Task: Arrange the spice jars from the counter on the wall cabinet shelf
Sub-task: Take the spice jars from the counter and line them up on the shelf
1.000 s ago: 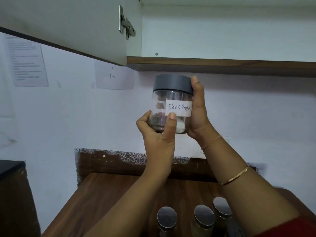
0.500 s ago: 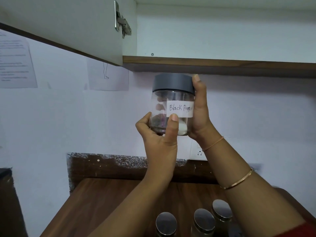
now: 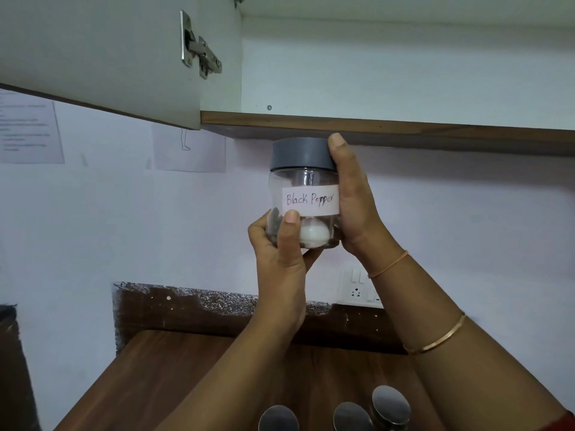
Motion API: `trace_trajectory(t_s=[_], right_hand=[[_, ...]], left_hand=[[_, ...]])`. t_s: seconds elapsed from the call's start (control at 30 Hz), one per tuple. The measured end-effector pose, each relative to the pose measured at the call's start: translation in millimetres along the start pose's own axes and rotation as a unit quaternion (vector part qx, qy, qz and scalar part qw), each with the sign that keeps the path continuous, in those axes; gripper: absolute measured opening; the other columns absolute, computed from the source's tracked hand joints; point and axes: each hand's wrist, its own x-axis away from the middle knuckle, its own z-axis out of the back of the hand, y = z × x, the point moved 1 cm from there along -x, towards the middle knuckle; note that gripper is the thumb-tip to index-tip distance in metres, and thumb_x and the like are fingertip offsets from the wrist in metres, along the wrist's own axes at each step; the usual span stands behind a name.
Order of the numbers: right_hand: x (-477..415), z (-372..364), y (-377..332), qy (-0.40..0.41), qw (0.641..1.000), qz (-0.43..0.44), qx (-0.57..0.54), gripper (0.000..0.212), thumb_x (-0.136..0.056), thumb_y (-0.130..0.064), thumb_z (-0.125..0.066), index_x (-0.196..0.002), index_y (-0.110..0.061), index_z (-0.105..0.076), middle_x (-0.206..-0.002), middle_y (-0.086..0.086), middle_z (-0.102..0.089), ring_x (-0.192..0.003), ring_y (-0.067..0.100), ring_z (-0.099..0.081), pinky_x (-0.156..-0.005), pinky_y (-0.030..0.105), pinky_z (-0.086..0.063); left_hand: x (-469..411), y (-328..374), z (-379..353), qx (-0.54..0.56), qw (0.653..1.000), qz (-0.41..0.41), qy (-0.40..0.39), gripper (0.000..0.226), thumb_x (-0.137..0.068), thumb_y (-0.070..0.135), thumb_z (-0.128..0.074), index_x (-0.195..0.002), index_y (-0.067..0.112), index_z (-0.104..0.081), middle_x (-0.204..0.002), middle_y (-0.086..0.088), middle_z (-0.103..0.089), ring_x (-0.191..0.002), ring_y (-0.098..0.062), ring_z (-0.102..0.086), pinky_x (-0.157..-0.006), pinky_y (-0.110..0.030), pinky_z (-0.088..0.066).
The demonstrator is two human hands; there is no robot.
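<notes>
Both hands hold the jar (image 3: 303, 194) upright at the frame's centre, just under the shelf (image 3: 385, 127) edge at 12 o'clock. The left hand (image 3: 281, 244) cups its base, thumb on the glass; the right hand (image 3: 354, 200) wraps its side at 3 o'clock, thumb on the grey lid (image 3: 300, 153). Its label (image 3: 310, 200) reads "Black Pepper". Three steel-capped jars (image 3: 353, 416) stand on the counter (image 3: 174, 377) at 6 o'clock.

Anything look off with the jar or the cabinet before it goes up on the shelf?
The Black Pepper jar holds a white lump at its bottom, odd for pepper. Lid on, jar upright in both hands, nothing spilled.
</notes>
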Motion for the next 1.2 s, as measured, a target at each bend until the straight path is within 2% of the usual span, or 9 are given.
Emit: trace_trajectory(t_s=[0.1,0.23,0.33,0.43,0.6,0.73,0.87,1.0,1.2], right_hand=[[-2,6,-4,0.018,0.999,0.013,0.033,0.083,-0.062,-0.069,-0.056,-0.113,-0.005,-0.059,-0.102,0.017,-0.068,-0.091,0.033,-0.067,-0.078,0.046,-0.054],[-6,12,-6,0.033,0.996,0.032,0.072,0.066,-0.066,-0.069,-0.056,-0.101,-0.014,-0.062,-0.090,0.001,-0.068,-0.084,0.019,-0.068,-0.070,0.035,-0.054],[-6,15,-5,0.045,0.993,0.050,0.093,0.044,-0.076,-0.061,-0.055,-0.095,-0.021,-0.060,-0.083,-0.009,-0.066,-0.077,0.009,-0.066,-0.065,0.024,-0.049],[-9,17,-3,0.047,0.992,0.056,0.104,0.039,-0.075,-0.062,-0.054,-0.091,-0.027,-0.058,-0.086,-0.009,-0.067,-0.082,0.011,-0.067,-0.069,0.026,-0.051],[-13,18,-1,0.035,0.995,0.056,0.075,0.040,-0.079,-0.059,-0.054,-0.098,-0.024,-0.057,-0.090,-0.006,-0.066,-0.086,0.016,-0.068,-0.066,0.025,-0.052],[-14,18,1,-0.009,0.999,0.007,0.038,0.060,-0.076,-0.064,-0.053,-0.115,-0.019,-0.054,-0.101,0.002,-0.067,-0.085,0.015,-0.069,-0.067,0.028,-0.053],[-11,21,2,-0.044,0.998,-0.017,0.035,0.055,-0.085,-0.061,-0.049,-0.126,-0.024,-0.043,-0.097,-0.010,-0.063,-0.082,0.001,-0.067,-0.071,0.025,-0.052],[-5,14,4,-0.088,0.994,-0.011,0.066,0.071,-0.072,-0.062,-0.060,-0.130,-0.026,-0.041,-0.102,-0.011,-0.066,-0.086,-0.001,-0.067,-0.067,0.019,-0.052],[-12,-3,-2,-0.040,0.996,0.037,0.072,0.060,-0.082,-0.036,-0.068,-0.133,-0.022,-0.040,-0.115,-0.004,-0.061,-0.098,0.008,-0.064,-0.071,0.020,-0.058]], left_hand=[[-5,-7,-4,0.024,1.000,0.016,-0.010,0.050,-0.074,0.047,-0.058,-0.109,0.014,-0.043,-0.114,-0.012,-0.059,-0.101,-0.025,-0.065,-0.081,-0.042,-0.058],[-12,-11,-8,0.058,0.997,0.041,-0.022,0.072,-0.073,0.049,-0.059,-0.128,0.005,-0.042,-0.121,-0.022,-0.058,-0.095,-0.025,-0.067,-0.078,-0.041,-0.057],[-15,-15,-9,0.076,0.996,0.051,-0.020,0.075,-0.068,0.051,-0.061,-0.123,0.003,-0.044,-0.116,-0.025,-0.059,-0.092,-0.027,-0.067,-0.076,-0.042,-0.056],[-19,-18,-8,0.087,0.994,0.058,-0.030,0.057,-0.075,0.047,-0.059,-0.112,0.008,-0.044,-0.110,-0.025,-0.058,-0.087,-0.026,-0.068,-0.072,-0.040,-0.057],[-23,-18,-7,0.073,0.995,0.055,-0.029,0.074,-0.070,0.051,-0.061,-0.123,0.003,-0.043,-0.118,-0.026,-0.058,-0.094,-0.028,-0.067,-0.075,-0.040,-0.057],[-27,-18,-4,0.041,0.998,0.032,-0.020,0.072,-0.075,0.048,-0.057,-0.130,0.005,-0.040,-0.123,-0.023,-0.058,-0.100,-0.030,-0.066,-0.076,-0.040,-0.057],[-29,-13,-3,-0.016,1.000,-0.018,0.008,0.074,-0.062,0.056,-0.060,-0.119,0.014,-0.040,-0.127,-0.020,-0.053,-0.108,-0.031,-0.063,-0.079,-0.041,-0.058],[-39,-4,-2,-0.058,0.996,-0.071,0.020,0.080,-0.059,0.057,-0.062,-0.125,0.019,-0.037,-0.129,-0.012,-0.051,-0.110,-0.026,-0.062,-0.077,-0.033,-0.059],[-54,10,-4,-0.171,0.973,-0.152,0.026,0.055,-0.061,0.063,-0.055,-0.109,0.044,-0.037,-0.116,0.013,-0.049,-0.109,-0.014,-0.059,-0.084,-0.029,-0.055]])
